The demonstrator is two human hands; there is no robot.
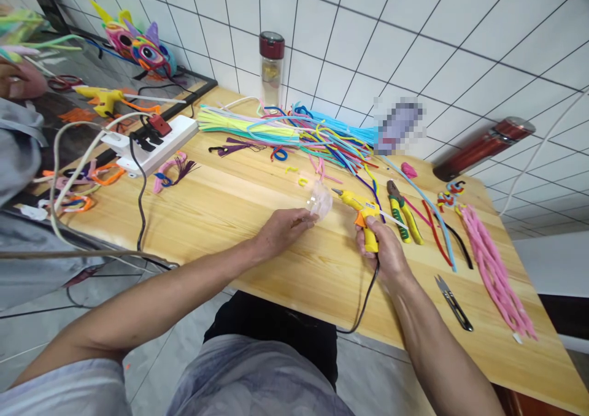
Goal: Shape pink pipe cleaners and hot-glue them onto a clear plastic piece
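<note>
My left hand point(286, 235) pinches a small clear plastic piece point(321, 201), rounded in outline, above the wooden table point(257, 293). My right hand point(386, 250) is wrapped round the handle of a yellow glue gun point(361, 206) with an orange trigger. Its nozzle points left at the clear piece, with a short gap between them. A white glue stick sticks out of the gun's rear, and a black cord hangs from its grip. Two small yellow bits point(302, 182) lie just beyond the clear piece.
Behind lies a heap of coloured pipe cleaners point(276, 127) and a glass bottle point(272, 72). On the right are pliers point(404, 213), thread snips point(453, 302), pink pipe cleaners point(497, 269) and a red flask point(483, 149). A power strip point(161, 143) with cords stands left, near another person's hand point(21, 81).
</note>
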